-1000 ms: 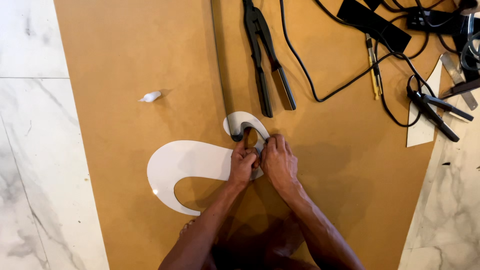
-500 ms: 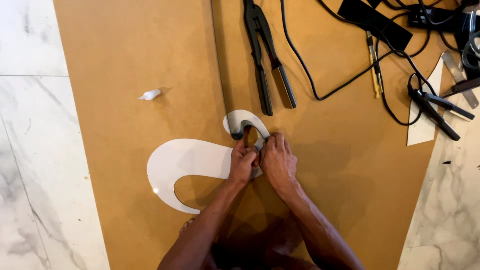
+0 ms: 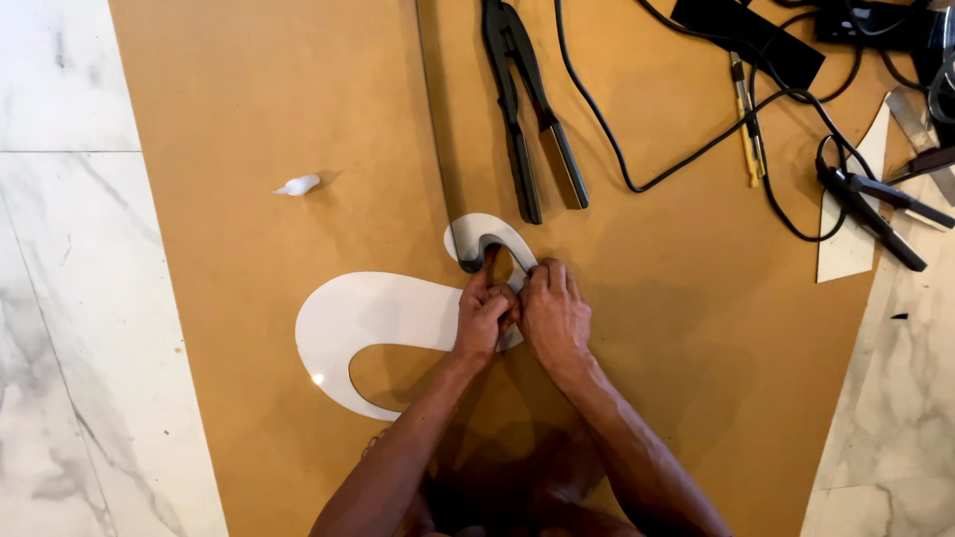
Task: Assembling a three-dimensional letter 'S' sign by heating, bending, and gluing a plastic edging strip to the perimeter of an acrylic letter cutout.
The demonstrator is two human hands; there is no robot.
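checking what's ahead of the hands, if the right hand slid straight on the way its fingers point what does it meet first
The right hand points up the board. It already touches the white curved cutout; past that, the black flat iron likely comes first, with bare brown board between. Height is hard to judge from above.

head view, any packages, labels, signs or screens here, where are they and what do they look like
No packages, labels or screens show.
White flat S-shaped cutout, perhaps a sign letter: mid brown board, glossy, under left hand and right hand.
Small white tube: upper left of board, lying down; any label too small to tell.
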